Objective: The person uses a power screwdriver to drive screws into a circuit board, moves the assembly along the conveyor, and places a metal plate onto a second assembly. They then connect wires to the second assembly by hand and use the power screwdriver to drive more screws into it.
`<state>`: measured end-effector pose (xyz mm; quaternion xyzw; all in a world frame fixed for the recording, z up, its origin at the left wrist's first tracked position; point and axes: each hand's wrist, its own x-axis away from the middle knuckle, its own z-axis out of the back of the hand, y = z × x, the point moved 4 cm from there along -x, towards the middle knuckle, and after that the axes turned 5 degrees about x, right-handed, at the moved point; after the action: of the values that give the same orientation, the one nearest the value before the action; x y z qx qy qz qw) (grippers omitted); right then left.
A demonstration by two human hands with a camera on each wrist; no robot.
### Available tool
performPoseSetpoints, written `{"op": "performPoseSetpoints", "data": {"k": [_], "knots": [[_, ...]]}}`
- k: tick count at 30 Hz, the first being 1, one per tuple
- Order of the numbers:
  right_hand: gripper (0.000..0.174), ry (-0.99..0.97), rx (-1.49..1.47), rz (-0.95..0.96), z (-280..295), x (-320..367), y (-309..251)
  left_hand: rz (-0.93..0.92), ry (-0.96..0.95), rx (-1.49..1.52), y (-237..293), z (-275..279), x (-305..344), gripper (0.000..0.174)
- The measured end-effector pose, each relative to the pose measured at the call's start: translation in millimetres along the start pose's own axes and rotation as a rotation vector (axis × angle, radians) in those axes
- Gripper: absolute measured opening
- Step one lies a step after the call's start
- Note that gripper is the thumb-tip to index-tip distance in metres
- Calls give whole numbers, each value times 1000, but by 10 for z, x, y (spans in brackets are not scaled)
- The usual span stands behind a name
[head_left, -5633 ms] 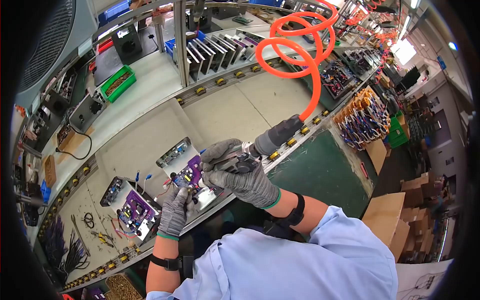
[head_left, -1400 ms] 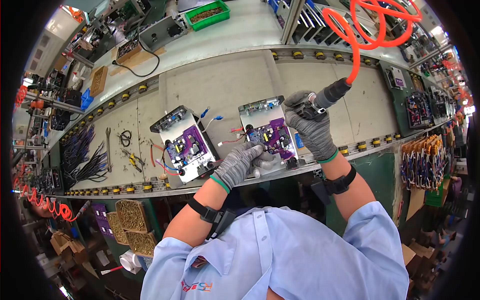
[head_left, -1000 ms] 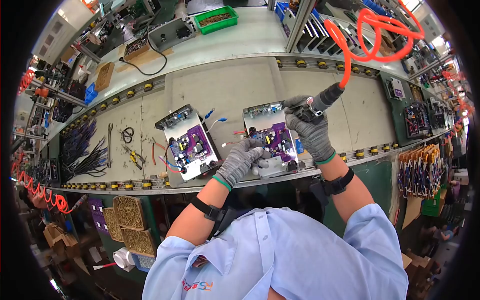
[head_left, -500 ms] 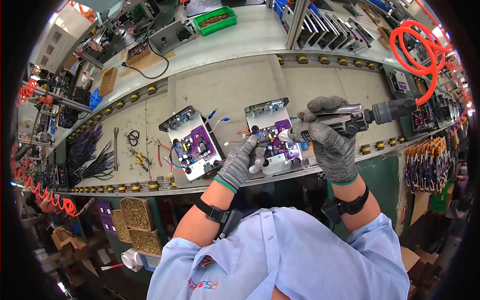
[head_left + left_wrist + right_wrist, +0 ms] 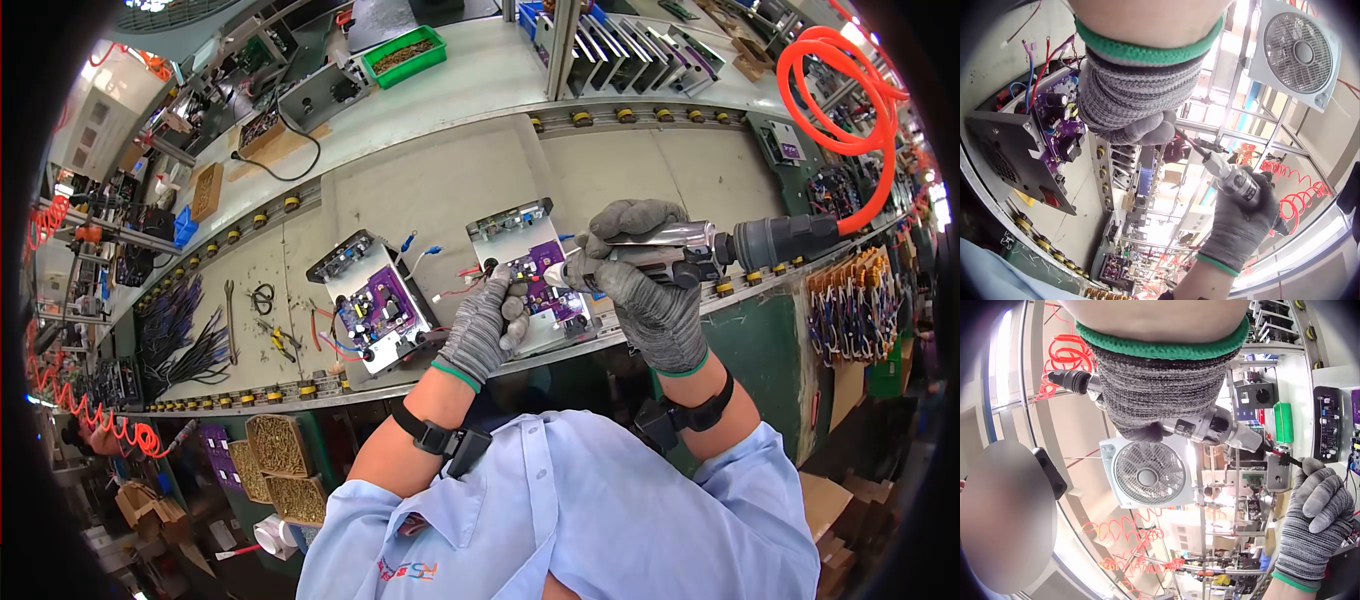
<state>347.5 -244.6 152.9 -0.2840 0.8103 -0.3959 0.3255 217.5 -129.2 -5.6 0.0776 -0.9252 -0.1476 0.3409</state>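
Observation:
In the head view, the gloved right hand (image 5: 655,300) grips a silver air driver (image 5: 665,240) lying sideways, its nose pointing left. At the driver's dark bit (image 5: 1277,452), the gloved left hand (image 5: 482,330) has thumb and fingertips pinched round the tip in the right wrist view; any small part there is too hidden to tell. Beneath and beside the hands lies a metal unit with a purple circuit board (image 5: 545,268). A second such unit (image 5: 385,305) sits to the left, tilted a little, with loose wires. Its nearest hand is the left.
An orange coiled hose (image 5: 880,170) runs from the driver to the upper right. Pliers (image 5: 280,340), a wrench (image 5: 230,320) and dark cable bundles lie at the left. Rollers line both edges of the track. A green bin (image 5: 405,62) stands at the back; screw trays (image 5: 280,445) are below left.
Both hands have left the lower edge of the right unit. The driver has swung from pointing away to lying sideways, nose toward the left hand, whose fingertips now meet its bit. The head view has shifted.

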Motion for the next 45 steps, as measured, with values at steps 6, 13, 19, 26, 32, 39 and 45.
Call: {"op": "performPoseSetpoints", "data": {"k": [6, 13, 19, 26, 32, 39, 45], "knots": [[41, 26, -73, 55, 88, -38, -108, 18, -184, -59, -24, -121, -81, 37], [37, 158, 189, -63, 642, -133, 318, 23, 108, -518, -22, 94, 139, 52], [38, 117, 247, -190, 768, -89, 610, 60, -415, -1376, -552, -88, 368, 43], [38, 90, 446, -225, 585, -50, 705, -193, -536, -1551, -1707, 39, -690, 37], [43, -13, 662, -180, 470, -3, 771, -639, -292, -1734, -2425, 56, -1707, 31], [35, 56, 752, -230, 276, 27, 789, -614, -215, -1856, -2548, 223, -1706, 29], [35, -9, 641, -262, 168, 109, 889, -621, -180, -1895, -2595, 144, -1830, 28]]}}
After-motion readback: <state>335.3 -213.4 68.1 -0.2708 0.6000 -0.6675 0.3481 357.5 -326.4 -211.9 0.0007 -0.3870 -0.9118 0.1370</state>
